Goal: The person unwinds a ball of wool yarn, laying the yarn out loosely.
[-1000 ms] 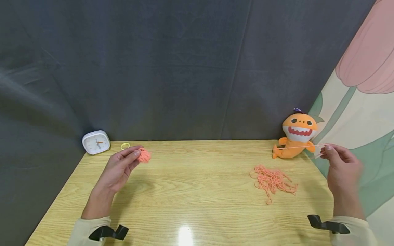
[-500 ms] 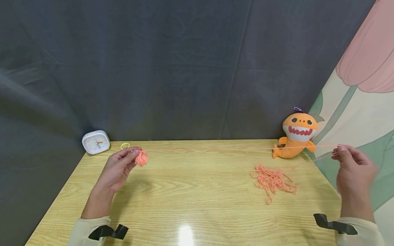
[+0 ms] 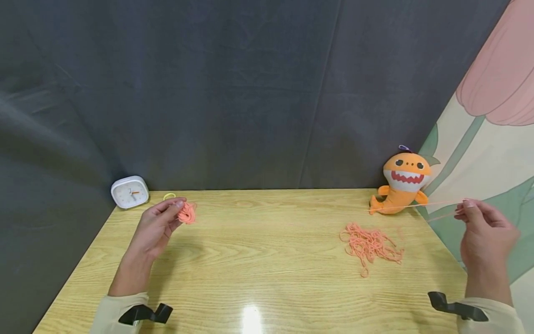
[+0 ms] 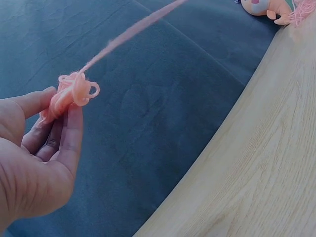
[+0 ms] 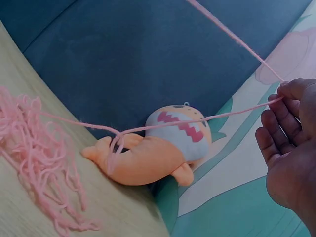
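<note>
A small wound bundle of coral yarn is pinched between the thumb and fingers of my left hand, held above the table's left side. From that bundle a strand runs up and away in the left wrist view. My right hand, past the table's right edge, pinches the yarn strand between thumb and fingertips. Below the fingers the strand continues down, with a small loop hanging in it, to a loose tangled pile of yarn on the table.
An orange shark plush sits at the table's back right corner, behind the pile. A white clock stands at the back left, with a yellow ring beside it. Dark cloth hangs behind the wooden table.
My right hand has moved right, beyond the table edge, still pinching the strand. My left hand has shifted slightly left, and the bundle has turned in its fingers.
</note>
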Demonstrator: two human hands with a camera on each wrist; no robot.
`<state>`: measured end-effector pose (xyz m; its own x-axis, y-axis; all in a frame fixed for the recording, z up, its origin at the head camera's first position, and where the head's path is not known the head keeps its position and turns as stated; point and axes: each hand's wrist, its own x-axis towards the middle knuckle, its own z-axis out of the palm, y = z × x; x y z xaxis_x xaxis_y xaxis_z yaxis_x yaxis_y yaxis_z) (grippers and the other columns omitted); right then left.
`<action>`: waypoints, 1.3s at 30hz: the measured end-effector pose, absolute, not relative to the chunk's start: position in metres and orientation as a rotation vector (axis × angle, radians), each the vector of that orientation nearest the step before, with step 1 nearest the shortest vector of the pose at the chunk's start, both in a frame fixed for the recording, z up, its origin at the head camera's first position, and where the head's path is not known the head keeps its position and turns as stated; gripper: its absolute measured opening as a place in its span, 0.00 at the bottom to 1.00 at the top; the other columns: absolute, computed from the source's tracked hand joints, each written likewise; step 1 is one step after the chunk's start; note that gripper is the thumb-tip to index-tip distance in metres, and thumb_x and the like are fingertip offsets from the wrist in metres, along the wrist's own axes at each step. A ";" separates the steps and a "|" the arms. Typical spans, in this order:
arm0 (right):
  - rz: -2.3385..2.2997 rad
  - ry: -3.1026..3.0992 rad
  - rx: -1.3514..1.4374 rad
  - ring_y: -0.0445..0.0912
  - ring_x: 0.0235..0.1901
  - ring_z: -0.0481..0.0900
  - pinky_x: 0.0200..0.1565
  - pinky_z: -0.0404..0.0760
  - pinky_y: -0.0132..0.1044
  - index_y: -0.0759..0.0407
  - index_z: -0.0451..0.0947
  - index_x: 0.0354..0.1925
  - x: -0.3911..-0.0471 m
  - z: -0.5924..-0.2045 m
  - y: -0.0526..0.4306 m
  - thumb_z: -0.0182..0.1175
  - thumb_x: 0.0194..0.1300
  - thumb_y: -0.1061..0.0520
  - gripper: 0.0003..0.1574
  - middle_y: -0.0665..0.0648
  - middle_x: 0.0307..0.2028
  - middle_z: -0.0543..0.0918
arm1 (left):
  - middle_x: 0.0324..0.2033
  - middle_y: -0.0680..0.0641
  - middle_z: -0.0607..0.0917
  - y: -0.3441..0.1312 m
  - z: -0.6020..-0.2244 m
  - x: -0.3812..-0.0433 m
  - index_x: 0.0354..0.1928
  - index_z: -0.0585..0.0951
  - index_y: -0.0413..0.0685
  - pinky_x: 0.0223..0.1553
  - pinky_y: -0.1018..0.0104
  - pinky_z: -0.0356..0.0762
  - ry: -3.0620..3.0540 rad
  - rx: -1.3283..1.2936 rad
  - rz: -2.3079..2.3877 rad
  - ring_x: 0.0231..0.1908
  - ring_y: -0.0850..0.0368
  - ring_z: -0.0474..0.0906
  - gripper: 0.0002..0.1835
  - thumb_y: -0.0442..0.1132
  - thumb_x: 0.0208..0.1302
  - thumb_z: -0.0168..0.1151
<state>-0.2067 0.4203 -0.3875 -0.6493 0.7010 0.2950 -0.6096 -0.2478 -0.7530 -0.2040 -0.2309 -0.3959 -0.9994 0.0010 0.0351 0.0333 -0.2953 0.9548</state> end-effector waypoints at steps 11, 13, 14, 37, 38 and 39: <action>2.070 -1.544 -0.133 0.39 0.30 0.84 0.36 0.83 0.23 0.64 0.87 0.40 -0.209 -0.426 0.404 0.66 0.68 0.65 0.04 0.48 0.30 0.90 | 0.40 0.57 0.87 -0.232 -0.394 -0.202 0.44 0.87 0.55 0.45 0.76 0.86 -1.826 -0.062 -2.533 0.41 0.69 0.86 0.06 0.38 0.75 0.61; 2.056 -1.660 -0.120 0.37 0.31 0.84 0.37 0.83 0.22 0.61 0.88 0.42 -0.212 -0.436 0.400 0.66 0.69 0.63 0.05 0.46 0.31 0.90 | 0.40 0.57 0.87 -0.232 -0.394 -0.201 0.44 0.87 0.54 0.45 0.75 0.86 -1.821 -0.066 -2.535 0.41 0.69 0.86 0.07 0.38 0.75 0.61; 2.037 -1.730 -0.121 0.36 0.32 0.83 0.38 0.82 0.21 0.59 0.88 0.42 -0.213 -0.441 0.398 0.65 0.70 0.62 0.05 0.44 0.31 0.90 | 0.40 0.57 0.87 -0.232 -0.394 -0.201 0.45 0.87 0.54 0.45 0.75 0.86 -1.819 -0.067 -2.536 0.41 0.68 0.86 0.07 0.38 0.76 0.61; 1.482 -2.336 -0.018 0.27 0.42 0.80 0.37 0.78 0.17 0.55 0.84 0.55 -0.216 -0.450 0.369 0.60 0.77 0.54 0.13 0.28 0.40 0.85 | 0.39 0.56 0.89 -0.231 -0.390 -0.200 0.45 0.87 0.51 0.44 0.75 0.86 -1.796 -0.125 -2.542 0.40 0.67 0.87 0.06 0.37 0.75 0.61; 1.533 -2.306 -0.006 0.27 0.43 0.81 0.39 0.79 0.16 0.55 0.84 0.55 -0.216 -0.448 0.367 0.60 0.76 0.56 0.13 0.29 0.41 0.86 | 0.39 0.56 0.89 -0.231 -0.390 -0.200 0.44 0.87 0.51 0.44 0.75 0.86 -1.798 -0.129 -2.540 0.39 0.67 0.87 0.06 0.36 0.75 0.61; 1.573 -2.284 0.008 0.27 0.43 0.82 0.41 0.79 0.15 0.55 0.84 0.55 -0.215 -0.446 0.365 0.60 0.76 0.57 0.13 0.30 0.41 0.86 | 0.39 0.56 0.89 -0.231 -0.390 -0.200 0.44 0.87 0.52 0.43 0.75 0.86 -1.797 -0.131 -2.541 0.39 0.67 0.87 0.07 0.36 0.76 0.60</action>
<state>-0.2153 0.3646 -0.4460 -0.9330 0.1995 0.2994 -0.2086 0.3782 -0.9019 -0.2000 -0.2308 -0.3898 -0.9961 0.0272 0.0839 0.0700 -0.3340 0.9400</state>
